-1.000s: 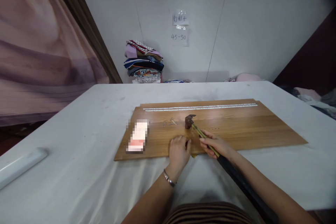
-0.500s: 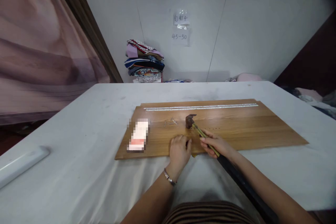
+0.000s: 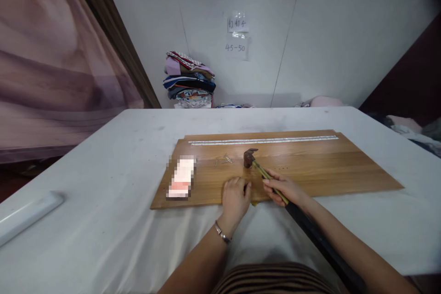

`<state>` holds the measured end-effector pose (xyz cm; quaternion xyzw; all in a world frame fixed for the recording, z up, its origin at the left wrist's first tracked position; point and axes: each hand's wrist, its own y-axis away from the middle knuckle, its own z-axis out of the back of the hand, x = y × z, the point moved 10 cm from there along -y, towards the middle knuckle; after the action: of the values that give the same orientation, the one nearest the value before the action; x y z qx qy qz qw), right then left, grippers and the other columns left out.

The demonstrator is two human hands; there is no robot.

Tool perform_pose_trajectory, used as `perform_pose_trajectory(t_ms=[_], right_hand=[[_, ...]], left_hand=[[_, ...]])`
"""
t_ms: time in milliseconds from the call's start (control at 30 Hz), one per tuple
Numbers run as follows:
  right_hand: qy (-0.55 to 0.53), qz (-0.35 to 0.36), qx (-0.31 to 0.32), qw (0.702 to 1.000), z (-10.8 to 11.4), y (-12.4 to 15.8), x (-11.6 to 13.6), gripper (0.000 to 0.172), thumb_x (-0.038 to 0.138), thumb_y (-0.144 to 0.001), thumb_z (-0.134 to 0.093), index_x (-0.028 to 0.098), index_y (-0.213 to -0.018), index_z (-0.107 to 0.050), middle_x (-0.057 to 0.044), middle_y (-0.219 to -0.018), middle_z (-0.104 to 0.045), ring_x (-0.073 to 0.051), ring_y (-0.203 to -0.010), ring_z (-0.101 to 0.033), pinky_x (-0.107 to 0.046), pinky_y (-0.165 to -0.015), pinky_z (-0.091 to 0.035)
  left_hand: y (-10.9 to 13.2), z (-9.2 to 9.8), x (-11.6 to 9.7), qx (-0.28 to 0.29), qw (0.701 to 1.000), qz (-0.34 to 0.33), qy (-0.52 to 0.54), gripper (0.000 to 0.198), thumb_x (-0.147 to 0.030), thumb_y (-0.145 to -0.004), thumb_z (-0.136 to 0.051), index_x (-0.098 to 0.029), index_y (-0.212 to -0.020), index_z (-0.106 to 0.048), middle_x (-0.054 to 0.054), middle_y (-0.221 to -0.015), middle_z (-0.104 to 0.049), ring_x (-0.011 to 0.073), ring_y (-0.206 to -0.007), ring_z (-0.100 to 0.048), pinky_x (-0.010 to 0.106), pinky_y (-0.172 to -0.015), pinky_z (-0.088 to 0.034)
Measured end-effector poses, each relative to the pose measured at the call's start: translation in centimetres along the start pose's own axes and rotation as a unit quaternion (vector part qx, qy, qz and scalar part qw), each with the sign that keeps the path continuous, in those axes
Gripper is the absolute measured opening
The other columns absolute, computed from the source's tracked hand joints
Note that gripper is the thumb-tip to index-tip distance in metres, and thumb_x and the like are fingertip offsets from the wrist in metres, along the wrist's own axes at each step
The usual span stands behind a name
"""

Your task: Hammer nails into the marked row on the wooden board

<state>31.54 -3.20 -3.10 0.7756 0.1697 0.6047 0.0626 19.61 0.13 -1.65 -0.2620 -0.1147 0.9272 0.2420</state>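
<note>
Head cam: 1 rusty-brown claw hammer, yellow/blk handle point(image 3: 299, 218), diag. over 1 brown wood board point(image 3: 327, 170), head far-L, claw tips R. R hand point(image 3: 280, 187) clamped on handle; L hand point(image 3: 236, 195) curled on board, grip can't tell. 2 long white strips point(image 3: 263, 141); thin silvery nails point(image 3: 228, 159), count unclear.

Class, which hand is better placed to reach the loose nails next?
Probably the left hand: it rests on the board, closer to the nails, while the right hand grips the hammer.
</note>
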Motion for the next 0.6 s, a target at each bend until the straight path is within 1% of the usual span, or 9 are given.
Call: perform_pose_trajectory(t_ms=[200,433,600], right_hand=[[0.006,0.000,-0.001,1.000,-0.01,-0.10,-0.16,0.062,0.041,-0.078,-0.069,0.020,-0.132,-0.045,0.010,-0.060,-0.050,-0.003,-0.032,-0.036,-0.014,-0.028,-0.030],[0.001,0.004,-0.006,1.000,-0.22,0.20,0.66,0.064,0.039,-0.077,-0.069,0.021,-0.133,-0.044,0.010,-0.059,-0.049,-0.003,-0.031,-0.036,-0.014,-0.028,-0.030],[0.004,0.002,-0.004,1.000,-0.15,0.15,0.38,0.062,0.040,-0.077,-0.069,0.021,-0.132,-0.046,0.010,-0.059,-0.049,-0.003,-0.031,-0.035,-0.014,-0.028,-0.030]], left_hand=[[0.05,-0.29,0.15,0.006,1.000,0.003,-0.006,0.019,-0.023,-0.091,-0.053,-0.017,-0.074,-0.059,0.004,-0.076,-0.064,0.0184,-0.076,-0.058,0.031,-0.070,-0.036],[0.12,-0.46,0.29,0.004,1.000,0.000,-0.002,0.017,-0.023,-0.090,-0.053,-0.017,-0.076,-0.060,0.004,-0.077,-0.064,0.0183,-0.077,-0.058,0.031,-0.071,-0.036],[0.11,-0.45,0.35,0.009,1.000,0.006,-0.005,0.019,-0.024,-0.091,-0.052,-0.017,-0.075,-0.060,0.005,-0.078,-0.064,0.0186,-0.077,-0.057,0.031,-0.070,-0.036]])
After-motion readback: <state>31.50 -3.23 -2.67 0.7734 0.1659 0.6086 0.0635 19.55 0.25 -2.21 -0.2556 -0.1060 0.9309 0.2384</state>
